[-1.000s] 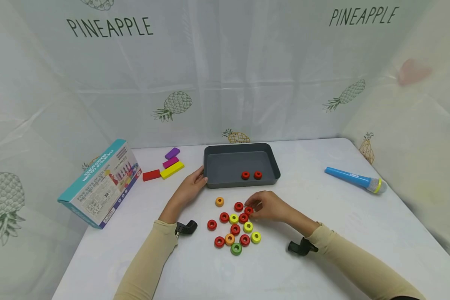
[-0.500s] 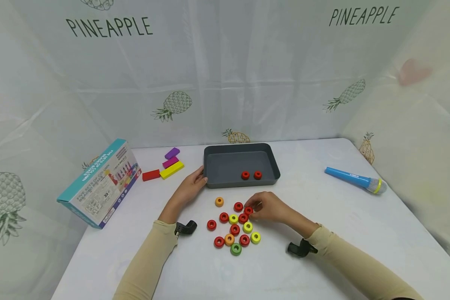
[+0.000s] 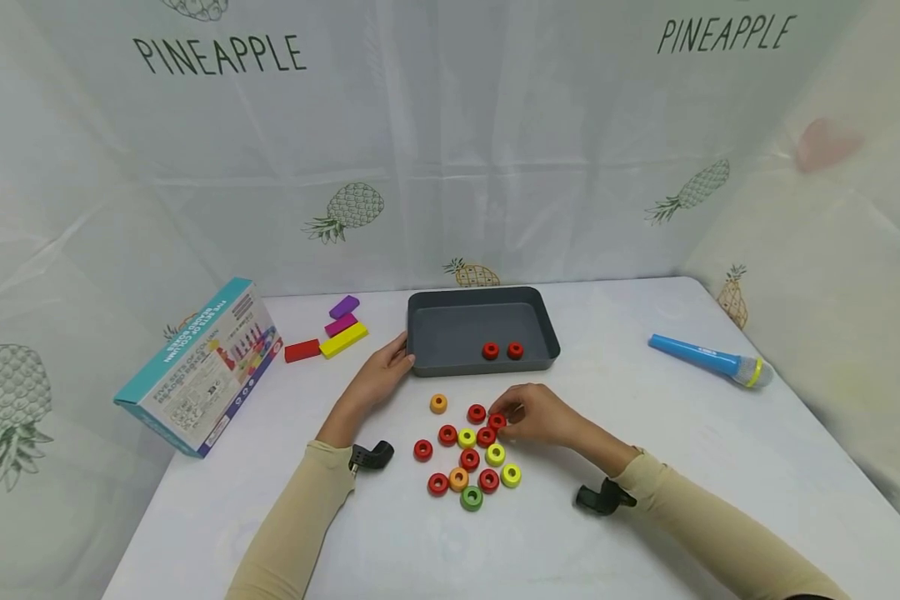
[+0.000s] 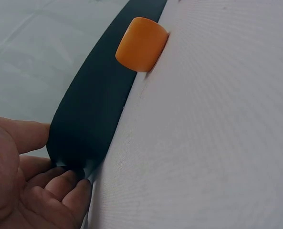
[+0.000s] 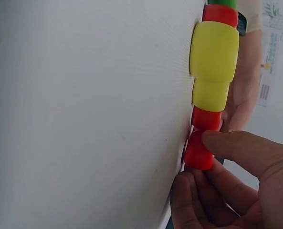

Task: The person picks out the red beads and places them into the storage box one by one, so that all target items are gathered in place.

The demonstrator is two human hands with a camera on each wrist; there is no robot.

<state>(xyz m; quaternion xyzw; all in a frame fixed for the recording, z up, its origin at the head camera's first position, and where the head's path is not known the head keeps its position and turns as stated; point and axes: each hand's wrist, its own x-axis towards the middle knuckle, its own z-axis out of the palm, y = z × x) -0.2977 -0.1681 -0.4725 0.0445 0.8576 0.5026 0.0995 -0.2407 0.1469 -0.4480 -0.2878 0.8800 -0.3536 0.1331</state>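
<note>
Pinching a red ring with my right hand, my left hand grips the gray tray's near-left corner.

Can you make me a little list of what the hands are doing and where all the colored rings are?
left hand: holds the corner of the gray tray
right hand: pinches a red ring on the table
in the tray: two red rings
orange ring: sits alone, nearer the tray than the pile
green ring: nearest edge of the pile
</note>
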